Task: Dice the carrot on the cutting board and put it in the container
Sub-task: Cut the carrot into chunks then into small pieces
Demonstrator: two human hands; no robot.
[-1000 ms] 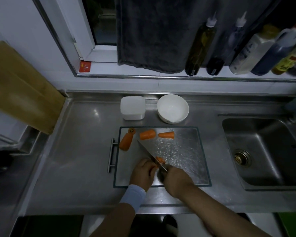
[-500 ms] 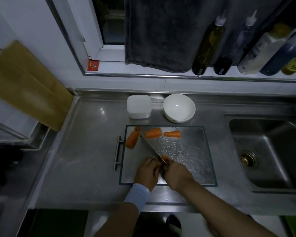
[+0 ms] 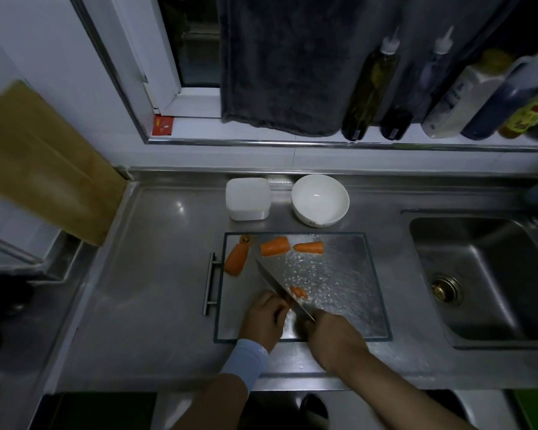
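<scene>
The dicing is only just getting under way, as far as this view is showing. The left hand [image 3: 263, 318] is curling its fingers around a small carrot piece [image 3: 298, 291] near the front of the cutting board [image 3: 374, 274], pinning it down, while the right hand [image 3: 333, 333] is gripping the knife [image 3: 278, 288] by a handle hidden inside the fist. The blade is lying at a slant across that piece, its tip pointing toward the far left corner of the board. Three larger chunks are lying uncut along the far edge: the left chunk [image 3: 236, 259] sitting at an angle, the middle chunk [image 3: 275, 246] and the tapered chunk [image 3: 309, 247] lying side by side, with the trimmed stem end [image 3: 246, 239] resting just beyond the left one. No heap of dice is showing anywhere on the board (the dim light and the glare on its surface are making tiny bits hard to rule out). The container [image 3: 247, 198], a white square tub, is standing on the table [image 3: 156, 274] just beyond the board, beside a white bowl [image 3: 320, 200] that is showing nothing orange; whether the tub is lidded or holding anything I cannot tell. So most of the work seems to be lying ahead: finishing this piece, cutting down the three chunks, then moving everything into the tub.
</scene>
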